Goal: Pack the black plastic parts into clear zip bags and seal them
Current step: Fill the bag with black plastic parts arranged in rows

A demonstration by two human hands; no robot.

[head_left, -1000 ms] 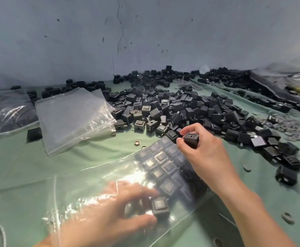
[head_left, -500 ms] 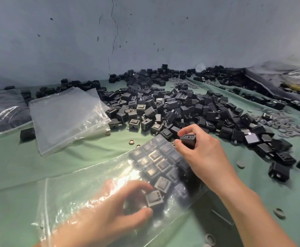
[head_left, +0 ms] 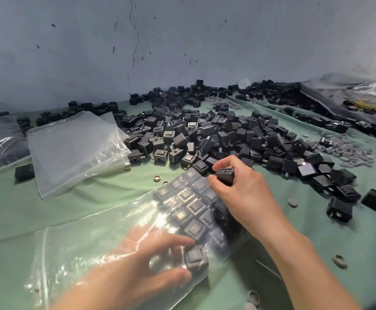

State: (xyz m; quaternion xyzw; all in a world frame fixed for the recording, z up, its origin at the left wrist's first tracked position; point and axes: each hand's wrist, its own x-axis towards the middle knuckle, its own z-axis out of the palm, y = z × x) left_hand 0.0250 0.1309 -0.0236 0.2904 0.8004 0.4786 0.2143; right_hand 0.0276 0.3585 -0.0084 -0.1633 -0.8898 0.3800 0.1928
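Left hand (head_left: 137,265) and right hand (head_left: 247,198) both occupied, each curled round something small. Starting at the left: stack of empty bags (head_left: 75,148) on the green cloth (head_left: 37,215), well apart from both hands. Next, the clear bag (head_left: 77,249) in use, lying flat, long axis running from near-left to far-right. Seen through the film, left hand apparently inside, thumb and fingers gripping a black part (head_left: 196,259) at the near end of the rows (head_left: 189,206). Looks like setting that piece against the last row. Rows packed tight in the far half of the bag. Mouth probably at the near-left end, judging by the side of the wrist, though zip edge hard to make out. Further right, right hand pinching a second part (head_left: 225,178), slotted face up, just above the far corner of the bag and, as far as visible, outside the film. Closed end nearest that hand, opening nearest the other. Probably calls for carrying the second part back along the bag's right edge toward the near end, or passing it across to the left. Beyond, the loose pile (head_left: 227,135), close to the right hand, well apart from the left.
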